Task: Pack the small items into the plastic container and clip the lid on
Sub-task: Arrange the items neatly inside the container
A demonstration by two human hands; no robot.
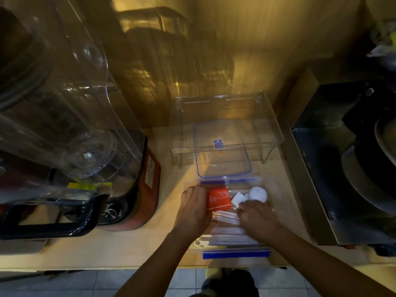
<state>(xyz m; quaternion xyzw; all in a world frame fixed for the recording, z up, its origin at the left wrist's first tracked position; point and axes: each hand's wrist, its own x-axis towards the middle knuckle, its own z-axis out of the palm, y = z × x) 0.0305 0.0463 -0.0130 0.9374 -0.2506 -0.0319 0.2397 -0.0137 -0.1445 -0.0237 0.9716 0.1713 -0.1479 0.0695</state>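
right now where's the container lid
In the head view, the blue-rimmed lid lies on the counter just behind the open container, partly under the clear rack.

Two hands (pixel 192 207), one container (pixel 235 252), one lid (pixel 222 156), one red packet (pixel 218 199).

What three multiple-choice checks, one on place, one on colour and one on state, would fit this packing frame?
1. Where is the lid?
A. Lying beyond the container
B. Clipped on the container
C. On the floor

2. What colour is the packet by the left hand?
A. Green
B. Red
C. Black

3. What state is the container in?
A. Sealed
B. Upside down
C. Open, with things inside

Answers: 1 A, the lid lies flat on the counter past the container's far edge. 2 B, the packet is red-orange. 3 C, both hands, the right hand included, reach inside among the packet, a white ball and paper sachets.
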